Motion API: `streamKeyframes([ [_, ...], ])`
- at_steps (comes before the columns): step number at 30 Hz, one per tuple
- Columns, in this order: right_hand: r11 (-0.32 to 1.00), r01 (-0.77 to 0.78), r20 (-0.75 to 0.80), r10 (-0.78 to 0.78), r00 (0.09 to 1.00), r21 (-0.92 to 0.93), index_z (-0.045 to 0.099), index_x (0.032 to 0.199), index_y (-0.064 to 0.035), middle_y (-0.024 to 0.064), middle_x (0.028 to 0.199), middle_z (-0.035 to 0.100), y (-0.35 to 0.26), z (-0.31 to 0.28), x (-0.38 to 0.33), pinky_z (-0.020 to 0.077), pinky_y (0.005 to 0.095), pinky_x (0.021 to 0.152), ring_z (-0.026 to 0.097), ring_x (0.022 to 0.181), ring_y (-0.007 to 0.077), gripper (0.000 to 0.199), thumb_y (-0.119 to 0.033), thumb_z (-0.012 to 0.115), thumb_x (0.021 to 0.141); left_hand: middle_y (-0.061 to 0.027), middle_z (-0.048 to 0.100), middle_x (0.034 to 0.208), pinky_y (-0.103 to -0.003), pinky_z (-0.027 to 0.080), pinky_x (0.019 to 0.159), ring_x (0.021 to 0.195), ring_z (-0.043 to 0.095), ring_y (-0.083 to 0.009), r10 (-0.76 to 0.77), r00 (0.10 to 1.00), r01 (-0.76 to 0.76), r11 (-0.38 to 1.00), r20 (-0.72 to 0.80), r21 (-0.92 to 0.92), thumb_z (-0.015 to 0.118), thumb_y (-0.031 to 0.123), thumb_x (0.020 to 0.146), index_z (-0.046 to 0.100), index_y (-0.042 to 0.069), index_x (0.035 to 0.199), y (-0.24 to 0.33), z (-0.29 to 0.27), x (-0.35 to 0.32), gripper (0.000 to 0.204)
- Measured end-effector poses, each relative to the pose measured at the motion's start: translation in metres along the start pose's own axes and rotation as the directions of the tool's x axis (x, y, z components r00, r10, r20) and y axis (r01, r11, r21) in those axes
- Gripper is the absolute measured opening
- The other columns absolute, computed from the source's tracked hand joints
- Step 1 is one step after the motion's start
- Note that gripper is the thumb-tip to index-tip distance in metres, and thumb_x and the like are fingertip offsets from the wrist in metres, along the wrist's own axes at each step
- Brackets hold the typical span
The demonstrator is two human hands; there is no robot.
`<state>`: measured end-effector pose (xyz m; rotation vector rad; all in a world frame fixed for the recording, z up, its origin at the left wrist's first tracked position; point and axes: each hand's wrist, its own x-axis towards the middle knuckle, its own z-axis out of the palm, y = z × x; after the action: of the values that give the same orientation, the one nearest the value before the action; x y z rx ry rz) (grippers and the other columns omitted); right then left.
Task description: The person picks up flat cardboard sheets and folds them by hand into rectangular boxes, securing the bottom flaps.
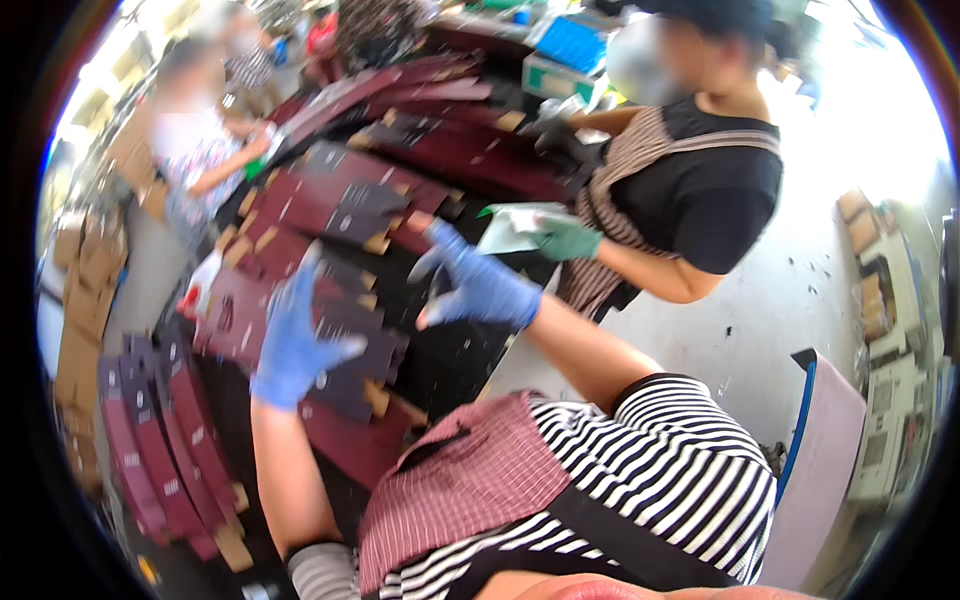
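Blue gloves cover both hands, poised above a dark table: the left hand, fingers raised and thumb spread wide, and the right hand, thumb and fingers well parted, show nothing in their grasp. Whether the left touches the maroon cartons beneath it cannot be told. A low sweep of either hand could knock the overlapping pieces out of line, and a snagged fingertip could bend their tan tabs. Long and flat-looking, the cartons lie in fanned rows across the table, maroon, many with dark grey ends and small pale print. Just beyond the right hand, a co-worker's green-gloved hand holds a pale sheet; more maroon pieces lie bunched at lower left, and another person stands at upper left.
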<state>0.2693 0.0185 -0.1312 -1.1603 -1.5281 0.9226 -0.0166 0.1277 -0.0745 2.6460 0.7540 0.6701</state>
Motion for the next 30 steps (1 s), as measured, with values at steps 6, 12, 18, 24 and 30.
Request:
streamKeyframes([
  [6, 0.991, -0.136, -0.117, 0.133, 0.984, -0.013, 0.011, 0.165, -0.0195, 0.0092, 0.110, 0.065, 0.008, -0.035, -0.028, 0.0523, 0.0275, 0.074, 0.058, 0.074, 0.0109, 0.135, -0.035, 0.100, 0.065, -0.0188, 0.057, 0.142, -0.048, 0.040, 0.114, 0.132, 0.053, -0.0393, -0.116, 0.984, 0.133, 0.983, 0.136, -0.127, 0.097, 0.020, 0.056, 0.031, 0.013, 0.161, 0.008, -0.022, 0.022, 0.124],
  [12, 0.995, -0.097, -0.062, 0.097, 0.993, 0.014, 0.010, 0.165, -0.0191, 0.0098, 0.112, 0.065, 0.008, -0.023, -0.030, 0.0537, 0.0274, 0.076, 0.061, 0.078, 0.0110, 0.130, -0.029, 0.097, 0.070, -0.0162, 0.056, 0.142, -0.043, 0.043, 0.112, 0.128, 0.056, -0.0307, -0.036, 0.951, 0.101, 0.975, 0.307, -0.198, 0.096, 0.019, 0.056, 0.025, 0.012, 0.163, 0.026, 0.003, 0.042, 0.129],
  [18, 0.990, 0.080, -0.336, -0.037, 0.941, 0.115, 0.007, 0.166, -0.0161, 0.0108, 0.118, 0.063, -0.011, -0.043, -0.041, 0.0545, 0.0307, 0.079, 0.063, 0.083, 0.0127, 0.114, -0.019, 0.086, 0.084, -0.0135, 0.038, 0.162, -0.040, 0.041, 0.116, 0.139, 0.049, -0.0278, 0.149, 0.980, -0.173, 0.963, -0.129, -0.206, 0.083, 0.009, 0.076, 0.029, 0.010, 0.161, -0.047, 0.001, 0.020, 0.101],
  [24, 0.945, 0.304, -0.852, -0.257, 0.455, -0.123, 0.047, 0.144, -0.0006, 0.0107, 0.107, 0.067, -0.009, -0.113, -0.084, 0.0509, 0.0273, 0.082, 0.063, 0.086, 0.0143, 0.050, -0.023, 0.059, 0.101, -0.0204, 0.042, 0.158, -0.039, 0.031, 0.121, 0.144, 0.042, -0.0287, -0.632, 0.502, 0.456, 0.774, -0.590, -0.440, 0.057, 0.031, 0.102, 0.040, -0.001, 0.154, -0.158, -0.110, -0.128, 0.063],
  [30, 0.996, -0.065, -0.504, 0.086, 0.859, 0.059, 0.062, 0.126, -0.0018, 0.0044, 0.097, 0.068, 0.051, -0.035, -0.078, 0.0523, 0.0279, 0.081, 0.061, 0.086, 0.0107, 0.034, -0.017, 0.070, 0.097, -0.0196, 0.050, 0.151, -0.039, 0.035, 0.118, 0.139, 0.048, -0.0292, -0.618, 0.683, 0.642, 0.762, -0.390, -0.083, 0.065, 0.025, 0.099, 0.046, -0.004, 0.150, -0.188, -0.012, -0.272, 0.061],
])
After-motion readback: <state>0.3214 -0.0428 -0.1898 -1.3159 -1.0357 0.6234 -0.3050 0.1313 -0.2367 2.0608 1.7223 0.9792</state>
